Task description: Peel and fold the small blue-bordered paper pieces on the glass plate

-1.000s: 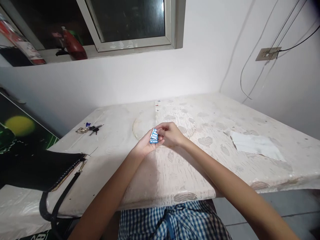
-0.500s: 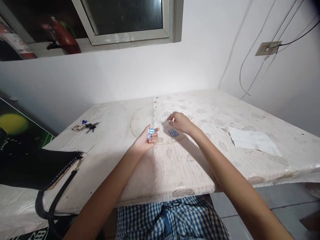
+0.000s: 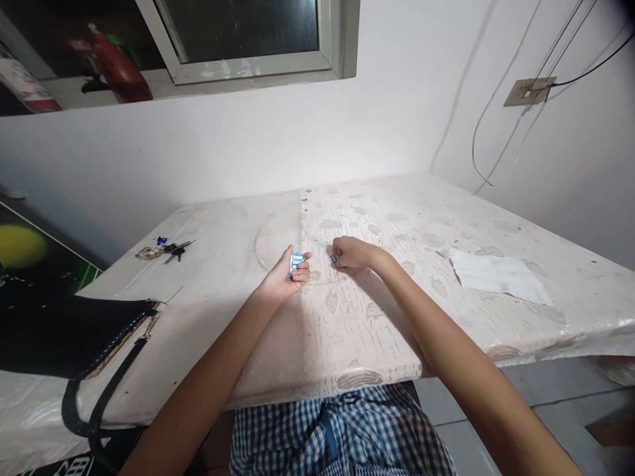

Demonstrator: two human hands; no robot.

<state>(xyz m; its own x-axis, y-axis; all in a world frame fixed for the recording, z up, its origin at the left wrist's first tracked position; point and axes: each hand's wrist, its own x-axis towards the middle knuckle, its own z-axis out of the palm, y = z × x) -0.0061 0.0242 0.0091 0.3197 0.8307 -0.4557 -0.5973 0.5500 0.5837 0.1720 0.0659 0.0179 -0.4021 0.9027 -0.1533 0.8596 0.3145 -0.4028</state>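
Note:
My left hand (image 3: 288, 272) is raised over the table, palm up. Its fingers curl round a small white piece with blue markings (image 3: 296, 262). To its right, my right hand (image 3: 351, 252) is low over the tabletop, thumb and fingers bent down onto a small flat blue-and-white piece (image 3: 339, 262). The fingers partly cover that piece, so whether it is lifted cannot be told. Both pieces are too small to read. Under the hands, the table (image 3: 327, 344) has a pale, patterned plastic cover.
Keys (image 3: 176, 251) lie at the left, behind a black bag (image 3: 74, 330) with a strap (image 3: 116, 377). A torn white sheet (image 3: 499, 276) lies at the right. Tiny scraps (image 3: 306, 195) lie near the wall. A red bottle (image 3: 119, 69) stands on the window sill.
My right hand has come down and toward me onto the flat blue-and-white pieces, which lay uncovered before. My left hand keeps its hold. The view has shifted slightly.

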